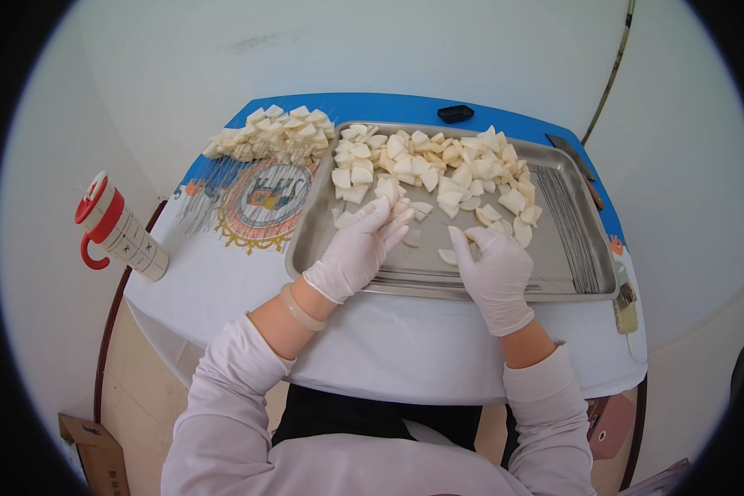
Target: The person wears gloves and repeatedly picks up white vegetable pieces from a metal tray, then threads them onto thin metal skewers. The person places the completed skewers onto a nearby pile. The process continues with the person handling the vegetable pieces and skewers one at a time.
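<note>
Both hands wear thin white gloves over a shallow metal tray [299, 254]. My left hand [363, 239], palm turned up, has its thumb and fingers around a pale vegetable piece [395, 202], mostly hidden by the fingers. To its right, my right hand [493, 266] pinches a thin metal skewer, whose short end pokes out towards the left hand. Cut white vegetable wedges [409, 164] heap across the tray's far half, with a few loose near the hands. Bare metal skewers [564, 229] lie along the tray's right side, and more skewers [418, 277] along its near edge.
Left of the tray, threaded vegetable skewers [273, 133] are piled, their bare ends towards me. A red-lidded cup [127, 226] stands at the left table edge. A black object [456, 113] lies behind the tray; a knife [573, 155] and a phone-like object [626, 304] lie right.
</note>
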Demonstrator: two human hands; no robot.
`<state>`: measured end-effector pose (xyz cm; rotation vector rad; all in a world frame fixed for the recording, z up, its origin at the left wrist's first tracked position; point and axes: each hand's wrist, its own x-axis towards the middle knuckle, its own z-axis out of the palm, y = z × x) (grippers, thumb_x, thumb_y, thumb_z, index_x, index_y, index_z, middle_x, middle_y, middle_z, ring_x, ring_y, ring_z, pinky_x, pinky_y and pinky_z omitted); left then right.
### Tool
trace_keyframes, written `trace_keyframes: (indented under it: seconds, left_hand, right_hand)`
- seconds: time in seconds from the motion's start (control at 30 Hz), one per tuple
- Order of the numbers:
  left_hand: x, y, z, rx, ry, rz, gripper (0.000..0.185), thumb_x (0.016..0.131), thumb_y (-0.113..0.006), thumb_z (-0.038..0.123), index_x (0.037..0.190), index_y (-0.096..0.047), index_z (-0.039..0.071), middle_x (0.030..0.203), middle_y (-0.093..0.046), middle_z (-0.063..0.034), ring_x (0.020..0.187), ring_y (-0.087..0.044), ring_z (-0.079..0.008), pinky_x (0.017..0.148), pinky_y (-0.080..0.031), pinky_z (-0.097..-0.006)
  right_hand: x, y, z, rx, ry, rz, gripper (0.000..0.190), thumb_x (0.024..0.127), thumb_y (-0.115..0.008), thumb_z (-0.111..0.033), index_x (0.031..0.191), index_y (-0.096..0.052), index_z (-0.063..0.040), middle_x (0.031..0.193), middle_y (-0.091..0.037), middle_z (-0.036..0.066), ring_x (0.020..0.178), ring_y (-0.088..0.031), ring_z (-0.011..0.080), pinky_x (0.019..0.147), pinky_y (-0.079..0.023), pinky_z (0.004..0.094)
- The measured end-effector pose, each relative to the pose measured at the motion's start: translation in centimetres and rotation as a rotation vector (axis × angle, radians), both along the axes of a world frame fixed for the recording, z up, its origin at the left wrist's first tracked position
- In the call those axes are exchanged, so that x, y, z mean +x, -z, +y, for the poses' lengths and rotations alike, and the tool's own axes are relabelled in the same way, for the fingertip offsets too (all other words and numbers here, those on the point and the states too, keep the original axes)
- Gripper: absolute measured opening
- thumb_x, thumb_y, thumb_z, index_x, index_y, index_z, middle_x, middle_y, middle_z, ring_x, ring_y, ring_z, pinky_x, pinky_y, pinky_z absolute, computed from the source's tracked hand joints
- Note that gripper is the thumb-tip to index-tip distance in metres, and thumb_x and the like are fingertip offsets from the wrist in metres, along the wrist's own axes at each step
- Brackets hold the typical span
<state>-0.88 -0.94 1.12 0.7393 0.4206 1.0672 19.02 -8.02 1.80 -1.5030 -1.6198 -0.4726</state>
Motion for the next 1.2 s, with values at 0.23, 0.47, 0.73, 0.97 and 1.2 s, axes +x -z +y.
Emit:
trace_keyframes:
  seconds: [0.23,0.47,0.73,0.97,1.2]
  left_hand:
    - [0.0,-0.2,-0.1,0.006,-0.02,0.042,0.028,0.105,-0.056,0.025,0.129,-0.056,0.011,0.12,-0.063,-0.002,0.117,-0.06,-0.0139,0.103,-0.049,-0.0295]
    - [-0.1,0.3,0.1,0.097,-0.05,0.127,0.02,0.105,-0.057,0.026,0.12,-0.062,0.014,0.11,-0.068,0.0038,0.1,-0.063,-0.005,0.081,-0.048,-0.0223]
    - [0.1,0.6,0.2,0.195,-0.126,0.225,0.021,0.105,-0.057,0.025,0.116,-0.066,0.009,0.108,-0.069,0.0018,0.095,-0.063,-0.0058,0.079,-0.049,-0.0217]
    - [0.6,-0.1,-0.9,0.21,-0.124,0.282,0.024,0.104,-0.06,0.024,0.117,-0.068,0.006,0.108,-0.071,-0.0006,0.098,-0.066,-0.0072,0.08,-0.05,-0.0222]
    - [0.4,-0.4,-1.1,0.254,-0.054,0.402,0.026,0.103,-0.061,0.026,0.113,-0.071,0.004,0.105,-0.074,-0.0022,0.094,-0.068,-0.0082,0.076,-0.051,-0.0228]
  right_hand:
    - [0.0,-0.1,-0.1,-0.011,0.02,-0.002,0.025,0.087,-0.075,-0.034,0.072,-0.071,-0.014,0.062,-0.06,0.005,0.055,-0.058,0.0259,0.051,-0.043,0.0371]
    - [0.0,0.0,-0.1,0.012,0.001,0.008,0.026,0.087,-0.075,-0.033,0.071,-0.07,-0.014,0.062,-0.059,0.005,0.055,-0.057,0.0268,0.05,-0.043,0.0376]
    - [0.0,-0.1,-0.2,0.044,-0.001,-0.008,0.027,0.088,-0.074,-0.033,0.069,-0.067,-0.014,0.061,-0.058,0.005,0.054,-0.057,0.0267,0.049,-0.042,0.0382]
    - [-0.3,0.4,-0.1,0.054,-0.022,-0.032,0.03,0.089,-0.073,-0.031,0.067,-0.064,-0.013,0.059,-0.055,0.006,0.054,-0.056,0.0262,0.048,-0.041,0.0378]
    - [-0.3,0.4,-0.1,0.044,-0.03,-0.03,0.032,0.09,-0.072,-0.031,0.066,-0.063,-0.012,0.059,-0.055,0.005,0.053,-0.056,0.0263,0.047,-0.041,0.038]
